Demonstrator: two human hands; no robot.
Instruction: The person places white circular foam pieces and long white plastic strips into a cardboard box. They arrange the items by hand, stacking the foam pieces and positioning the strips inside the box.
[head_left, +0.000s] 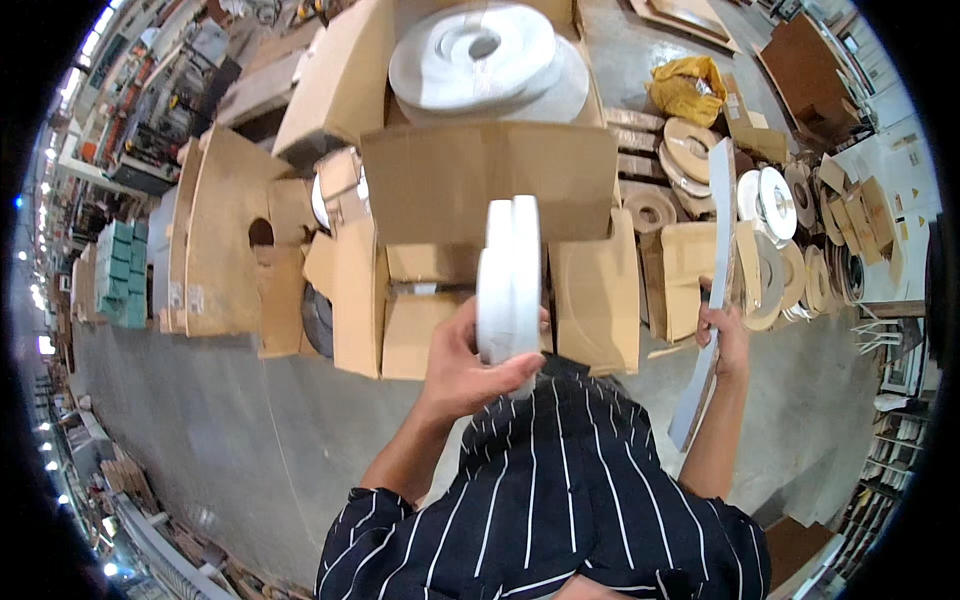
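My left hand [462, 360] is wrapped round a few white rolls of edge banding [510, 285], held upright on edge and pressed side by side. Behind them stands an open cardboard box [480, 180] with large white rolls [430, 65] stacked flat inside. At the right, my right hand [728, 340] is closed round a long narrow board strip [720, 230] with a pale face and a brown edge. The strip stands roughly upright, its lower end reaching along my forearm. Something dark shows at that fist; I cannot make out what it is.
Opened cardboard boxes [597, 310] line the floor ahead. More rolls [778, 203] and a yellow sack [688, 88] lie at the right. A tall panel [225, 230] with a round hole and green bins [122, 270] stand at the left. Concrete floor [220, 430] surrounds me.
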